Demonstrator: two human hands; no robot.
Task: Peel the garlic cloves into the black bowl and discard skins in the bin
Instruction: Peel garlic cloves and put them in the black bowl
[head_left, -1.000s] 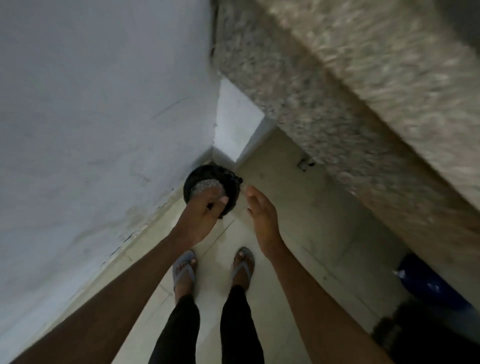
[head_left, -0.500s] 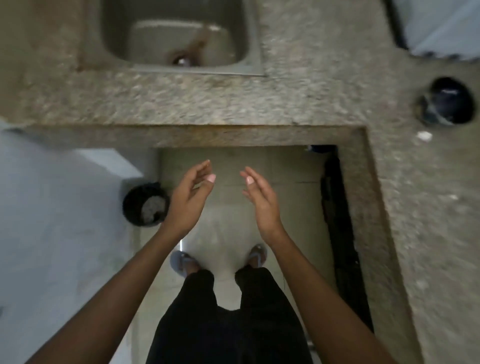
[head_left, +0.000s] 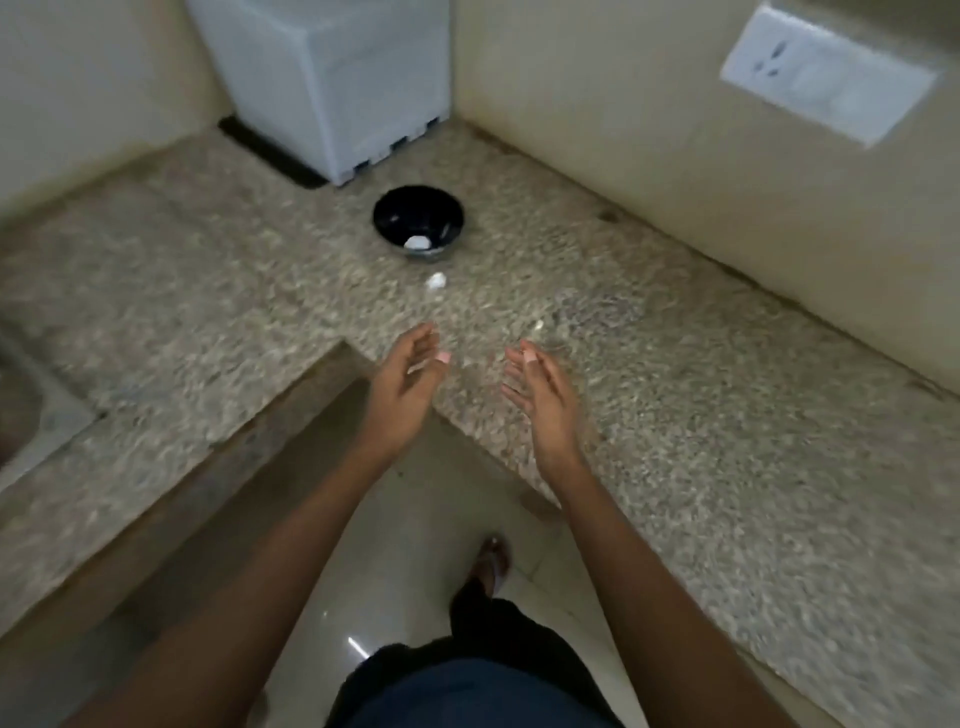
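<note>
A black bowl stands on the speckled granite counter near the back corner, with a white clove inside it. Another small white garlic piece lies on the counter just in front of the bowl, and a tiny pale bit lies further right. My left hand and my right hand hover over the counter's inner corner, palms facing each other, fingers relaxed, holding nothing. The bin is out of view.
A white box-shaped appliance stands in the back corner behind the bowl. A sink edge shows at the far left. A white wall socket plate sits on the right wall. Tiled floor and my feet lie below.
The view swung from the bin on the floor up to the counter corner with the bowl. Both hands stayed empty and apart, now over the counter instead of the floor.
</note>
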